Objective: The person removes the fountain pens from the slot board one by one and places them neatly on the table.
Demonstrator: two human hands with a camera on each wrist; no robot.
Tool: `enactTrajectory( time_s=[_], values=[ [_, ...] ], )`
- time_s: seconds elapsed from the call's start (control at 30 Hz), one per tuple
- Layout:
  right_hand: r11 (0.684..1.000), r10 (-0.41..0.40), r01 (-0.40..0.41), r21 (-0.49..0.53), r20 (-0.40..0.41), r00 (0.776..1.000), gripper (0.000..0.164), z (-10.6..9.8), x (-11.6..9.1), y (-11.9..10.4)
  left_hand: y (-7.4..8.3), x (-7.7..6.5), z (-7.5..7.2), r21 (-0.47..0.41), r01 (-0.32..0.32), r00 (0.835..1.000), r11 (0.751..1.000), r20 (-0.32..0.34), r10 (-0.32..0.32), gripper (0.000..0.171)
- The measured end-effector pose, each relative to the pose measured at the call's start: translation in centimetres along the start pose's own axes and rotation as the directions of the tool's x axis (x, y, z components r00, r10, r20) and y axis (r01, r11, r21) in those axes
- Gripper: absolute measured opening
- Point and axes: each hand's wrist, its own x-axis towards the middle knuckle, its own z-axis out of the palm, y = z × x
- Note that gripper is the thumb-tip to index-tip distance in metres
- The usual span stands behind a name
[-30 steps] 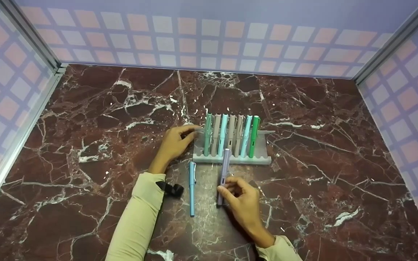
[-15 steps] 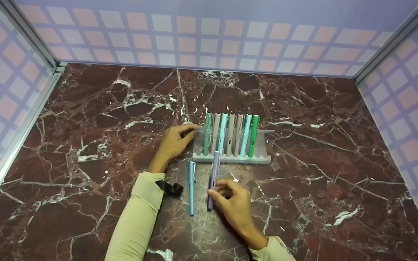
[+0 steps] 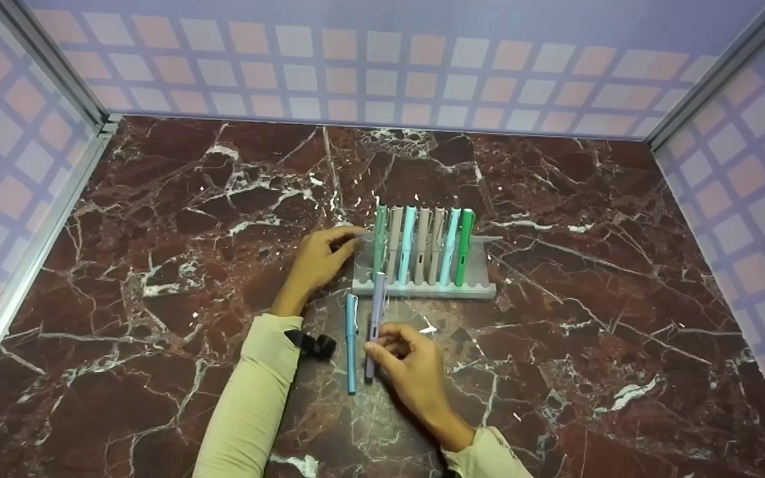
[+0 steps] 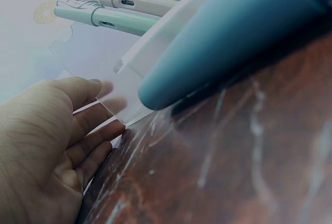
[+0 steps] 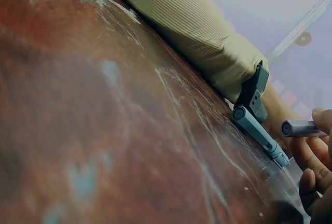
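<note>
In the head view, my right hand (image 3: 417, 372) pinches a purple pen (image 3: 377, 309) between thumb and fingers, tilted with its upper end over the front left of a clear pen stand (image 3: 479, 265). My left hand (image 3: 319, 262) is at the stand's left edge. In the left wrist view the thumb and fingers of that hand (image 4: 46, 136) hold the clear panel (image 4: 85, 58), with some fingertips showing through it. A blue pen (image 3: 350, 345) lies on the tabletop just left of the purple one. The right wrist view shows the end of the purple pen (image 5: 301, 128) raised above the surface.
Several pens lean in a row on the stand, from a grey-green pen (image 3: 380, 242) at left to a bright green pen (image 3: 465, 249) at right. The stand's notched front ledge (image 3: 435, 292) faces me. Patterned walls (image 3: 382, 66) enclose the marbled table (image 3: 588, 279).
My right hand has carried the purple pen leftward, from in front of the stand's middle to near its left end, close beside the blue pen. My left hand stays at the stand.
</note>
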Motion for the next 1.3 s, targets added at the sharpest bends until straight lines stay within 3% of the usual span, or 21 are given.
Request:
enactTrajectory(
  time_s=[0.67, 0.97, 1.3],
  values=[
    [1.000, 0.003, -0.003, -0.020, -0.006, 1.000, 0.022, -0.03, -0.10, 0.08, 0.17, 0.03, -0.12, -0.005, 0.032, 0.999, 0.999, 0.018, -0.032, 0.023],
    [0.979, -0.099, 0.096, -0.183, -0.011, 0.995, 0.021, -0.06, -0.11, 0.37, 0.17, -0.04, -0.09, 0.006, 0.023, 1.000, 1.000, 0.007, -0.023, 0.023],
    [0.943, -0.150, 0.146, -0.299, 0.010, 0.989, 0.016, -0.04, -0.14, 0.35, 0.05, -0.03, -0.03, -0.022, 0.017, 1.000, 1.000, 0.005, -0.017, 0.022]
  ],
)
